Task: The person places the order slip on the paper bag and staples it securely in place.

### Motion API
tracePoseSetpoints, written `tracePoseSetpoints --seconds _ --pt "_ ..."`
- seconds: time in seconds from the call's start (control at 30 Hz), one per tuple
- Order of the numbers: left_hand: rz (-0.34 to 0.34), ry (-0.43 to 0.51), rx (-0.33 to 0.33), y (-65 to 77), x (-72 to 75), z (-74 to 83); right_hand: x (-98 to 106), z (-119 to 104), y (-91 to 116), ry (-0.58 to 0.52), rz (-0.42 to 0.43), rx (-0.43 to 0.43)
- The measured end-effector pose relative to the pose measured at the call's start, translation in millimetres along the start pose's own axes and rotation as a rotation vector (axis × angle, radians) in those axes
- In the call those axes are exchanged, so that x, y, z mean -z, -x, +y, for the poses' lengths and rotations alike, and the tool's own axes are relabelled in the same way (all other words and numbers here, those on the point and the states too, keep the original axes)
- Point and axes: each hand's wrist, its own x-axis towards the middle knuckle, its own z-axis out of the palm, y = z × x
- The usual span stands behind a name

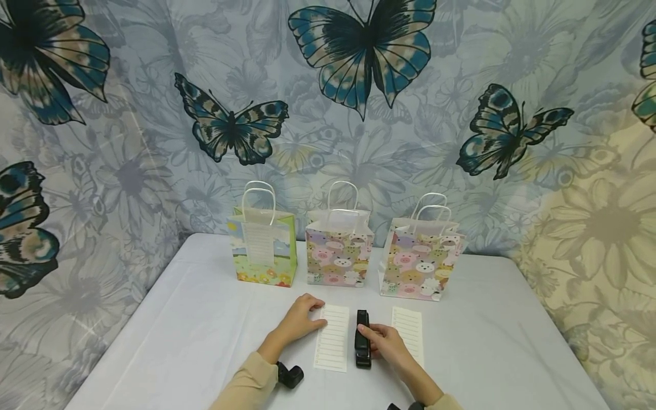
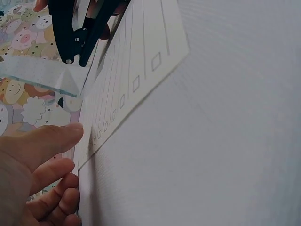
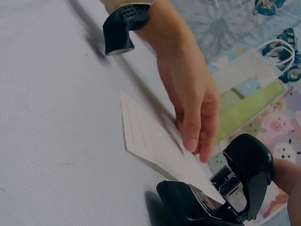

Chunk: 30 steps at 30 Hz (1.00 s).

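A black stapler (image 1: pixel 363 344) is gripped by my right hand (image 1: pixel 388 343), thumb on top and fingers along its right side. Its jaws stand apart in the right wrist view (image 3: pixel 207 202). A white checklist slip (image 1: pixel 332 341), printed with lines and small boxes, lies on the table left of the stapler. At the slip's upper left edge is my left hand (image 1: pixel 299 320), thumb and fingers loosely bent and apart. In the left wrist view its thumb (image 2: pixel 56 141) is at the slip's edge; whether it touches cannot be told. A second slip (image 1: pixel 409 327) lies partly behind my right hand.
Three paper gift bags with white handles stand along the back: a meadow-print bag (image 1: pixel 282 274) with a lined slip (image 1: pixel 259 244) on its front, and two animal-print bags (image 1: pixel 338 259) (image 1: pixel 419 267). A white cloth (image 1: pixel 169 336) covers the table. Butterfly-print fabric (image 1: pixel 328 154) hangs behind.
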Motion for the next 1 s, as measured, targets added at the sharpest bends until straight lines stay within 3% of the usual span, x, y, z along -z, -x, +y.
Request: tracePoseSetpoints --seconds 0.23,0.53,0.9,1.0 --pt "0.011 -0.022 0.027 -1.4 -2.2 -0.2 -1.9 -0.9 -0.8 0.018 0.051 -0.058" --pt "0.028 -0.025 0.071 -1.0 -1.2 4.9 -4.4 -3.5 -1.8 0.024 0.087 -0.072" --pt "0.047 -0.011 0.054 -2.9 -3.5 6.0 -5.3 -5.2 -0.1 0.034 0.084 -0.067" --pt "0.053 -0.009 0.054 -3.1 -4.3 6.3 -5.2 -7.0 2.6 0.089 0.111 -0.057"
